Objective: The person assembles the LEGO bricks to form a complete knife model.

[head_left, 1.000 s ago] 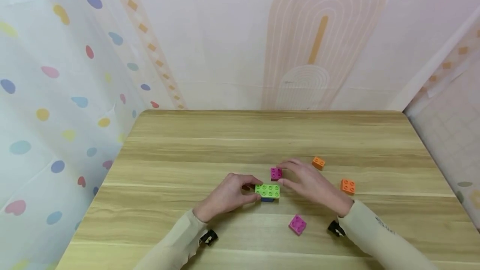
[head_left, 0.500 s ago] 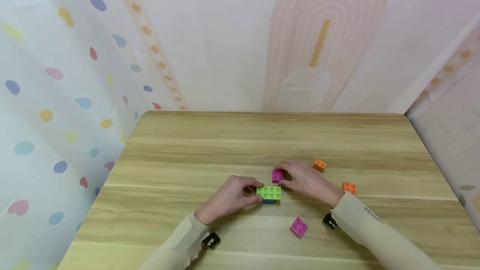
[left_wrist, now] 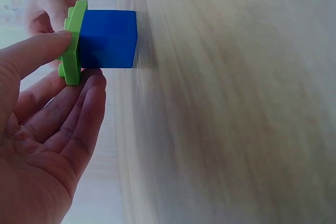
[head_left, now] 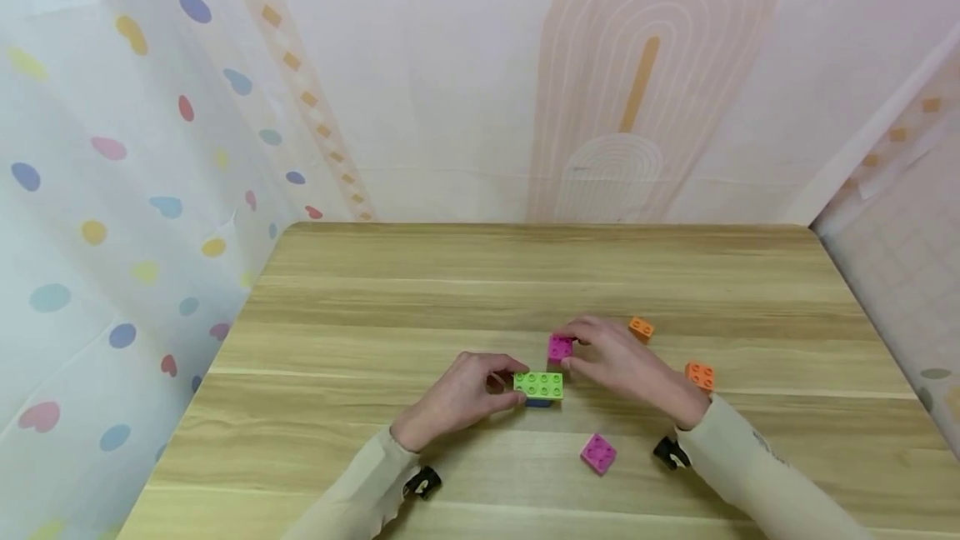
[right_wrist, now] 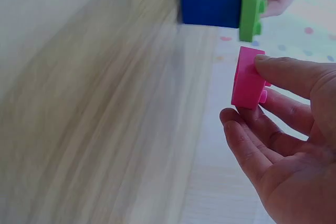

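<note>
Two bare hands, both occupied, clock positions as in the head view with twelve at the far edge of the wooden counter [head_left: 375,273].

Item one: green plastic plate, oblong, eight-studded [head_left: 537,386], seated on a blue plastic block, boxy and smooth-sided [left_wrist: 109,39]. Long axis runs from nine to three o'clock. Left hand [head_left: 463,392] at nine o'clock of it, pinching its near-left end between thumb and fingers. Whether the block's base touches the counter: cannot tell.

Item two: magenta plastic brick, square, four-studded [head_left: 560,348], studs up, no long axis apparent from above. Right hand [head_left: 618,358] at three o'clock of it, thumb and fingers pinching opposite sides. Judged raised off the counter from the right wrist view.

Governing relation, as judged: magenta brick at one o'clock of the green plate, just beside it and apart; right hand nearer the brick, left hand nearer the plate.

Outlying stock: one pink plastic brick, square [head_left: 598,454], between four and five o'clock of the plate; two orange plastic bricks, at two [head_left: 641,329] and three o'clock [head_left: 701,377].
</note>
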Tool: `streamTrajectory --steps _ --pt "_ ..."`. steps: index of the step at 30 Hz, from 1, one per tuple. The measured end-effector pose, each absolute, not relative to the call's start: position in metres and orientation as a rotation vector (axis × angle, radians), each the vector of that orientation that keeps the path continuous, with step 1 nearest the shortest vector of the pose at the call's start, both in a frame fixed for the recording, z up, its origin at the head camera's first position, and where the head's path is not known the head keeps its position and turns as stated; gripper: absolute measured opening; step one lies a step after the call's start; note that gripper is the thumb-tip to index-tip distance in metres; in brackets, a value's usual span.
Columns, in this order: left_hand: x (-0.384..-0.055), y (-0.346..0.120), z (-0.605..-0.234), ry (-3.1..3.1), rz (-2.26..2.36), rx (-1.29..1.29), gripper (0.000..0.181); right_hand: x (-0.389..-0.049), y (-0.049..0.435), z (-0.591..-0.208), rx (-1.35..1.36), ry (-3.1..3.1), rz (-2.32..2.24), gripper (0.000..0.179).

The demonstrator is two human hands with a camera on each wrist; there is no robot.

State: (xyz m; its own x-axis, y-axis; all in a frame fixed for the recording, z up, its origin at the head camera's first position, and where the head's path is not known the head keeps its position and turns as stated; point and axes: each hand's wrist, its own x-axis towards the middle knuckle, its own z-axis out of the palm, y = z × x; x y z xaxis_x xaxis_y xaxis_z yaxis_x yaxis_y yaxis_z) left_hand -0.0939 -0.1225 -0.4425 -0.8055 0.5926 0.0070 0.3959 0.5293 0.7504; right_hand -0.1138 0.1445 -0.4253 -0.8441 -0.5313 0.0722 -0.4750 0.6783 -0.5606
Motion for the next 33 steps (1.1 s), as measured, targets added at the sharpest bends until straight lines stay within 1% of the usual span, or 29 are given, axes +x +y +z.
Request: streamTrajectory --steps 7,15,23,33 --pt "-0.094 -0.122 -0.442 2.511 1.136 0.876 0.032 -0.098 0.144 -0.419 -0.918 2.809 -0.983 0.036" --pt "-0.097 -0.123 -0.441 2.527 1.132 0.926 0.030 -0.087 0.134 -0.417 -1.058 2.744 -1.073 0.036" --pt "-0.097 -0.122 -0.442 2.526 1.138 0.918 0.028 -0.084 0.127 -0.420 -1.090 2.723 -1.076 0.032" --pt "-0.095 -0.123 -0.443 2.534 1.155 0.926 0.030 -0.082 0.121 -0.425 -1.075 2.709 -1.004 0.032"
